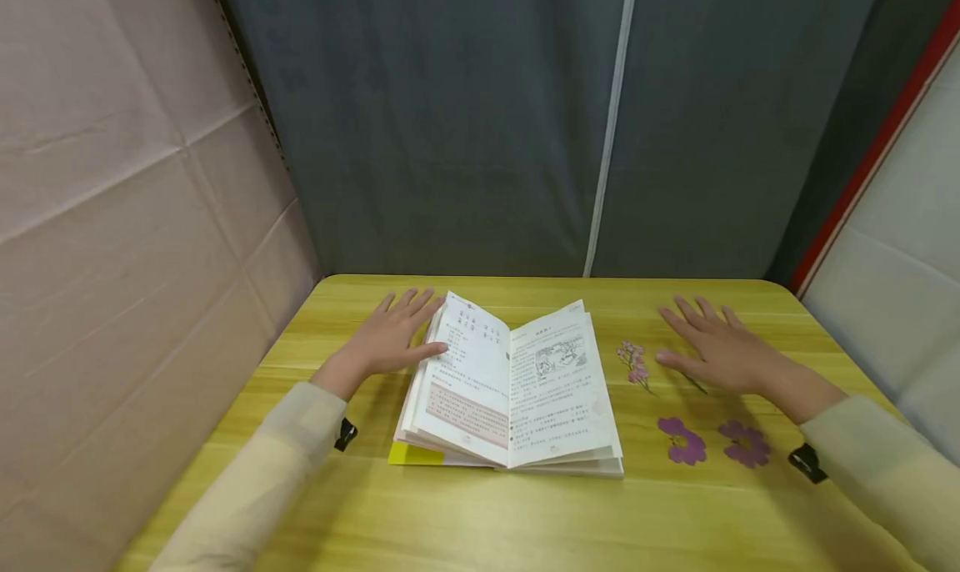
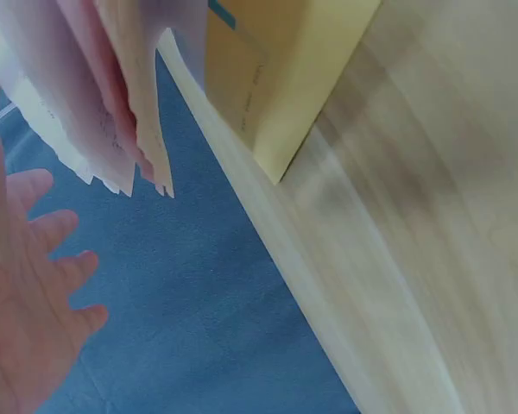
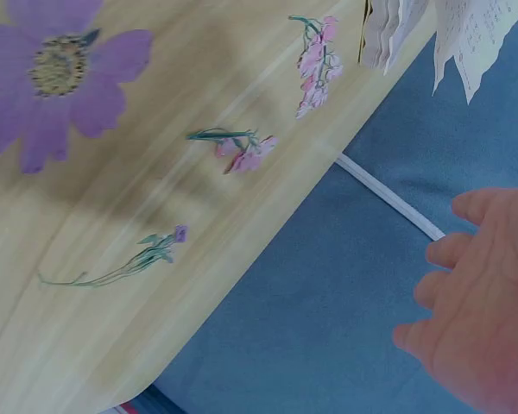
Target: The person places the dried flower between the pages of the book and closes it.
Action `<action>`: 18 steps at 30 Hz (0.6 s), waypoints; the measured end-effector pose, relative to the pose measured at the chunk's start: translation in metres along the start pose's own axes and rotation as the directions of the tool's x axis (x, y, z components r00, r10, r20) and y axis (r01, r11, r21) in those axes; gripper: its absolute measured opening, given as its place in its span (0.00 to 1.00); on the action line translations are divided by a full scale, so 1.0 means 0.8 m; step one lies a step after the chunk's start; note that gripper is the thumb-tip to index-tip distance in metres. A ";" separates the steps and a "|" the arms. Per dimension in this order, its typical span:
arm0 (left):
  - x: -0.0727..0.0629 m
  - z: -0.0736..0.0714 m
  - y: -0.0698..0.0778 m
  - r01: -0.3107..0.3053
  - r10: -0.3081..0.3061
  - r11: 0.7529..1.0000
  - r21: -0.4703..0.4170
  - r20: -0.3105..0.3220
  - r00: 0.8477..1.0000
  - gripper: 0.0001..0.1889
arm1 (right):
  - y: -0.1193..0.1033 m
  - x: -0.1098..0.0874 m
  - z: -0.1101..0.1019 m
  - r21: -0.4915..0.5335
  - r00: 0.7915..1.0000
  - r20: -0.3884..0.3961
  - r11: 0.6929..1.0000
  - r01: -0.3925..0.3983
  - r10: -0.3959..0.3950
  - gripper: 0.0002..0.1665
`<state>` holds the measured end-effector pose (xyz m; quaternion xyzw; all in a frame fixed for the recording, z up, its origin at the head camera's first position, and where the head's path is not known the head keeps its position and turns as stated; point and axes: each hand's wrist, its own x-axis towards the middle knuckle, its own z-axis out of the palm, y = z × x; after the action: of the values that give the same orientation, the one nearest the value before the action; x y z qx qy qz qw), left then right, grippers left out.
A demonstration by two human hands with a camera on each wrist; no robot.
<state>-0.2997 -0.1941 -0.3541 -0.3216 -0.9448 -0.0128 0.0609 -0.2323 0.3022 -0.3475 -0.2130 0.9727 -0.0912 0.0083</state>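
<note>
An open book with printed pages lies at mid-table, its yellow cover showing beneath the pages. My left hand, fingers spread, is at the book's left edge, with the thumb overlapping the left page in the head view. To the right, my right hand is held out flat with nothing in it, over the dried flowers. These include a pink sprig, two purple blossoms, one left and one right, a second pink sprig and a thin-stemmed sprig, partly hidden under the hand in the head view.
The yellow wood table ends at a dark curtain with a pale vertical strip. A light cloth wall stands on the left, and a white panel with a red edge on the right.
</note>
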 end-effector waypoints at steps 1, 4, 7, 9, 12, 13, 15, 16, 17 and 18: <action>-0.001 0.001 0.000 -0.005 0.005 1.000 -0.004 -0.001 1.000 0.45 | 0.002 -0.003 0.001 0.003 1.000 0.000 1.000 -0.002 0.002 0.49; -0.004 0.006 -0.002 -0.021 0.021 1.000 -0.012 -0.012 1.000 0.43 | 0.006 -0.012 0.003 0.016 1.000 -0.006 1.000 -0.009 0.009 0.49; -0.008 0.011 -0.004 -0.035 0.035 0.999 -0.035 -0.021 0.999 0.42 | 0.010 -0.022 0.005 0.029 1.000 -0.020 1.000 -0.010 0.011 0.48; -0.012 0.015 -0.006 -0.044 0.042 0.998 -0.046 -0.027 0.999 0.41 | 0.012 -0.028 0.005 0.043 1.000 -0.029 0.999 -0.010 0.011 0.48; -0.019 0.019 -0.009 -0.045 0.043 0.997 -0.061 -0.027 0.999 0.41 | 0.015 -0.039 0.006 0.073 0.999 -0.040 0.997 -0.019 0.022 0.48; -0.021 0.021 -0.009 -0.043 0.042 0.997 -0.063 -0.025 0.999 0.41 | 0.017 -0.042 0.006 0.080 0.999 -0.045 0.997 -0.022 0.026 0.47; -0.026 0.025 -0.010 -0.038 0.037 0.997 -0.073 -0.020 0.999 0.42 | 0.020 -0.049 0.006 0.088 0.998 -0.058 0.996 -0.025 0.031 0.47; -0.028 0.027 -0.010 -0.037 0.035 0.996 -0.078 -0.017 0.999 0.42 | 0.022 -0.052 0.007 0.090 0.997 -0.067 0.996 -0.026 0.032 0.47; -0.030 0.030 -0.010 -0.034 0.033 0.996 -0.082 -0.014 0.999 0.42 | 0.024 -0.055 0.008 0.084 0.997 -0.075 0.996 -0.024 0.030 0.46; -0.032 0.032 -0.010 -0.032 0.032 0.996 -0.086 -0.010 0.999 0.42 | 0.026 -0.058 0.010 0.080 0.996 -0.086 0.997 -0.022 0.029 0.45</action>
<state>-0.2868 -0.2144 -0.3826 -0.3389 -0.9379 -0.0537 0.0513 -0.1982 0.3391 -0.3600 -0.1958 0.9704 -0.1389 -0.0247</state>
